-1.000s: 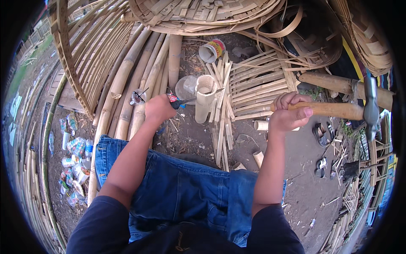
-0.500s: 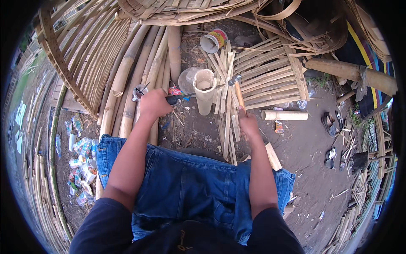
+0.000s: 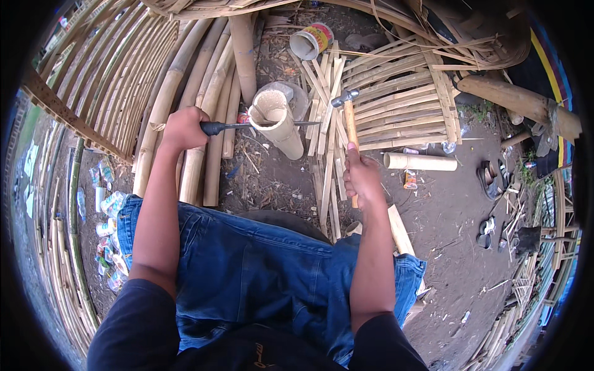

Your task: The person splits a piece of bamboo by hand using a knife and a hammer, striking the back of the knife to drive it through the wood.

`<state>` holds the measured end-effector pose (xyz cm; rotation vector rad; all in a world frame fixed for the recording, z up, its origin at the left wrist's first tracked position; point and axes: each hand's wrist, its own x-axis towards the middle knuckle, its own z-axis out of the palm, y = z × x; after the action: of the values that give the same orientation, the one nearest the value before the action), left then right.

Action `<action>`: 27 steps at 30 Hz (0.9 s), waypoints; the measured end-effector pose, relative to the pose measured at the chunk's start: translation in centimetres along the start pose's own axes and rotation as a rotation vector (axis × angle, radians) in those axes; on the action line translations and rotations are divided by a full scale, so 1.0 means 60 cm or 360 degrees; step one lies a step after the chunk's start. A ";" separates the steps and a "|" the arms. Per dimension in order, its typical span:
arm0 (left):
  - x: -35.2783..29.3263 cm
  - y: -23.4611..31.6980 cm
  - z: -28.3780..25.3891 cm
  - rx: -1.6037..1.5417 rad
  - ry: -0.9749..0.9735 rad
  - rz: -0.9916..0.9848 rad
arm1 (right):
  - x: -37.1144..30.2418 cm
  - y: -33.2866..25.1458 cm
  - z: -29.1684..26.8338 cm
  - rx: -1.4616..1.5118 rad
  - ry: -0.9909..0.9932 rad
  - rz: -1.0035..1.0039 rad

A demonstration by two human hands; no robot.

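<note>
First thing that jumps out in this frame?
At centre, an upright bamboo tube with a knife laid across its open top, gripped by the left hand. Just right, the right hand raises a hammer above a pile of split bamboo slats.

Hiding most of the knife (image 3: 257, 126) handle inside the left hand (image 3: 184, 128). Covering the lower hammer (image 3: 350, 133) handle with the right hand (image 3: 363, 180). Masking the blade's middle behind the bamboo tube (image 3: 278, 120) rim. Losing the woven bamboo frame (image 3: 93, 74) past the upper-left rim. Blurring the litter (image 3: 105, 204) at left beyond telling.
</note>
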<state>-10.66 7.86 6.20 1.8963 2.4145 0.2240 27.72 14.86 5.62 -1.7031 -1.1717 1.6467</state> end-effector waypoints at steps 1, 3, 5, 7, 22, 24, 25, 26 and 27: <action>0.002 0.002 -0.001 0.0005 0.0007 -0.0001 | 0.002 -0.001 0.003 -0.0010 0.0010 0.0014; 0.004 0.006 -0.007 0.0015 0.0019 -0.0004 | 0.006 0.001 0.006 0.0000 0.0019 0.0040; 0.007 0.001 -0.006 0.0000 0.0009 0.0003 | 0.012 0.006 0.009 0.0044 0.0010 0.0063; 0.010 0.000 -0.005 -0.0004 0.0001 -0.0004 | 0.012 0.003 0.012 0.0075 -0.0007 0.0086; -0.011 0.088 -0.049 -0.0493 -0.0309 0.0101 | -0.072 -0.054 0.010 0.0209 -0.0128 -0.0224; -0.008 0.078 -0.052 -0.0736 -0.0639 -0.0293 | -0.096 -0.064 0.011 0.0201 -0.0248 -0.0277; -0.007 0.077 -0.054 -0.0855 -0.0802 -0.0485 | -0.104 -0.065 0.011 0.0198 -0.0303 -0.0305; -0.006 0.078 -0.056 -0.0805 -0.0743 -0.0407 | -0.108 -0.063 0.015 0.0173 -0.0360 -0.0307; -0.006 0.082 -0.057 -0.0754 -0.0685 -0.0329 | -0.112 -0.060 0.025 0.0147 -0.0416 -0.0308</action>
<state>-6.30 8.40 10.32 1.3229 2.0218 0.3052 26.11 10.76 12.01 -1.3025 -1.3126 1.8083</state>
